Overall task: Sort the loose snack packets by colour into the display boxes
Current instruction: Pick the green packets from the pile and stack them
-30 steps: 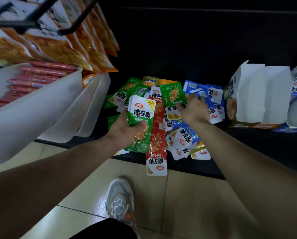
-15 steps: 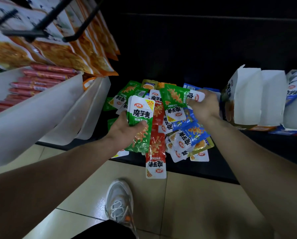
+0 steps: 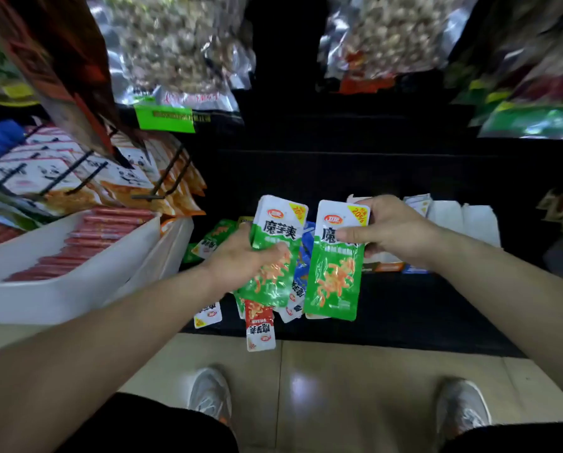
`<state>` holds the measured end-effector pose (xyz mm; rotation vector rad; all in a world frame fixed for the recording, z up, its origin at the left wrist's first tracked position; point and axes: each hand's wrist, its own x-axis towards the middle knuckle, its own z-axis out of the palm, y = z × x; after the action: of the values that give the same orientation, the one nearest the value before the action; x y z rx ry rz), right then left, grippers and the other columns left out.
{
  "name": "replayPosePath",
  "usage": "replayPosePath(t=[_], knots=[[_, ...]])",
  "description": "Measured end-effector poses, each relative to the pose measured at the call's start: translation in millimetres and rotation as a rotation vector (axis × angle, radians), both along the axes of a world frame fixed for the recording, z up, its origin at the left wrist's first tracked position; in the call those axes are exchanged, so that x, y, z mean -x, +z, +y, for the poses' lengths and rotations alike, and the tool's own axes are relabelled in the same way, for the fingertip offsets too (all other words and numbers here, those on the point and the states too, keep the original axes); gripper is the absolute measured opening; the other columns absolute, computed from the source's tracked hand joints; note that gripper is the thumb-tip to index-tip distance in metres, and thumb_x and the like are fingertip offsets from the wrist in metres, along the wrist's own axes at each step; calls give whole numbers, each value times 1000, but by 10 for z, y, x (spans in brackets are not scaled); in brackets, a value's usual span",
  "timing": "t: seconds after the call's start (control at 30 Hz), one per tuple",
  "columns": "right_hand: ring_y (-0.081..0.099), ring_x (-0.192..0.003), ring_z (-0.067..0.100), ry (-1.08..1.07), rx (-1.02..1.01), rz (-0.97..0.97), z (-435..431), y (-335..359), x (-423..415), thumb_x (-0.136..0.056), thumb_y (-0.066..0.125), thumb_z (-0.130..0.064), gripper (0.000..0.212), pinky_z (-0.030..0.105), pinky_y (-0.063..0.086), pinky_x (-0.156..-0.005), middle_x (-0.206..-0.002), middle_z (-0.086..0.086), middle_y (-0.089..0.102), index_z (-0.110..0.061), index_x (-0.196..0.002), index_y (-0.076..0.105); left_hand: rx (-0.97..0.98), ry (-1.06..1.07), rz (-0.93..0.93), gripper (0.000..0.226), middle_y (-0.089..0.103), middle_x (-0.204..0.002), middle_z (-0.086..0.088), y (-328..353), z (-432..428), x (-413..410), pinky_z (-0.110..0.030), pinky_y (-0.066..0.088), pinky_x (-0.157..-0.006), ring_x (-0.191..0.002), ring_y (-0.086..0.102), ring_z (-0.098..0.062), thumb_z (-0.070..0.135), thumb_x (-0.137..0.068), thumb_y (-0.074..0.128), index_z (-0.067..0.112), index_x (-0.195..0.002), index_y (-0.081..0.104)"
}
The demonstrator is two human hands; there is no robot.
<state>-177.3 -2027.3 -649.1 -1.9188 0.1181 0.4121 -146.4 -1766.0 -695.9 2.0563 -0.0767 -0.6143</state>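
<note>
A white tray [image 3: 77, 299] of red sausage sticks fills the left. On the dark shelf [image 3: 404, 305] the loose packets [image 3: 213, 238] lie heaped, with an open display box [image 3: 463, 220] to their right. The left hand [image 3: 240, 256] grips a green stack [image 3: 275, 253] reading "魔芋爽". Just beside it, the right hand [image 3: 394, 233] pinches one green packet [image 3: 335, 279] marked "20%".

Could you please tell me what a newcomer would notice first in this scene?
Two bright green snack packets are held up side by side at the centre: the left grip holds the left green packet, and the right grip pinches the right green packet near its top. Beneath them a red packet hangs over the dark shelf edge, and at the left a white tray holds red sausages.
</note>
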Motion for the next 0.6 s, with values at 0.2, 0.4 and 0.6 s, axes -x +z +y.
replayPosePath(t=[0.2, 0.4, 0.6], knots=[[75, -91, 22, -194, -122, -31, -103, 416, 899, -81, 82, -20, 24, 42, 58, -81, -94, 4, 78, -10, -100, 72, 240, -130, 14, 93, 66, -128, 15, 510, -433, 846, -49, 46, -106, -121, 61, -12, 78, -63, 73, 33, -139, 47], [75, -91, 25, -465, -280, -198, -77, 428, 1296, -80, 83, -19, 25, 50, 59, -89, -95, 9, 77, -6, -98, 72, 287, -79, -36, 88, 59, -135, 16, 553, -799, 1269, -30, 44, -104, -127, 53, -8, 64, -70, 75, 30, -144, 41], [73, -96, 17, -319, -276, -145, 33, 188, 1270, -90, 73, -18, 15, 39, 57, -90, -101, 0, 77, -17, -105, 72, 448, 113, -21, 53, 73, -113, 14, 517, -918, 1124, -43, 50, -102, -107, 68, -8, 49, -77, 74, 30, -124, 57]])
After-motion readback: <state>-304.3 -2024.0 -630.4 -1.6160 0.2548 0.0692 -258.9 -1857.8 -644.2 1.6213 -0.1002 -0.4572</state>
